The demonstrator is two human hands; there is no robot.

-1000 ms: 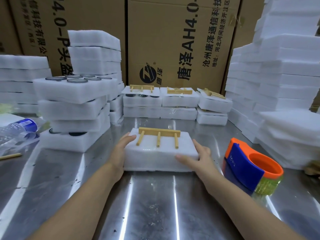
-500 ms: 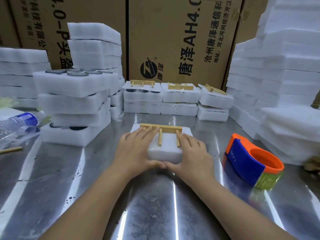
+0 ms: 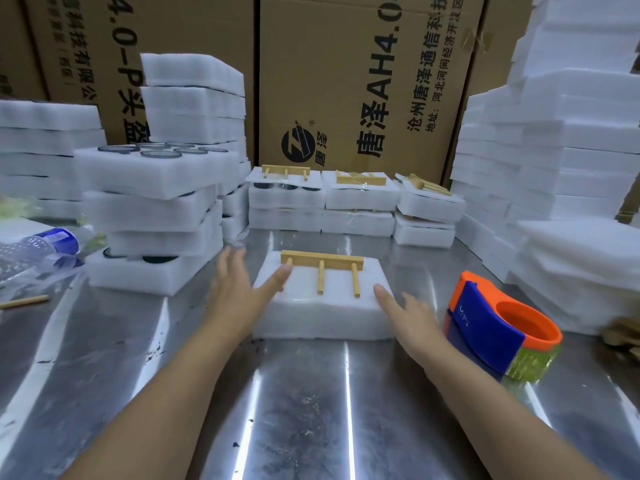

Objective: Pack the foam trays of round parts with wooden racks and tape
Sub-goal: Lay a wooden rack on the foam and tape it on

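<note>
A white foam tray (image 3: 322, 315) lies on the metal table (image 3: 294, 410) in front of me. A wooden rack (image 3: 322, 265) with three pegs lies flat on top of it. My left hand (image 3: 235, 289) hovers at the tray's left edge, fingers straight, thumb near the rack's left peg. My right hand (image 3: 412, 315) is at the tray's right front corner, fingers straight, holding nothing. An orange and blue tape dispenser (image 3: 498, 327) with yellowish tape stands just right of my right hand.
Foam trays with round parts (image 3: 156, 174) are stacked at left. Several packed trays with racks (image 3: 356, 199) line the back, before cardboard boxes (image 3: 363, 81). Tall foam stacks (image 3: 561, 150) fill the right. A plastic bottle (image 3: 38, 247) and a wooden stick (image 3: 24, 301) lie far left.
Both hands lay pressed on top of the tray half a second ago; now they have lifted off and spread apart to its left and right sides. The tray and rack stay put.
</note>
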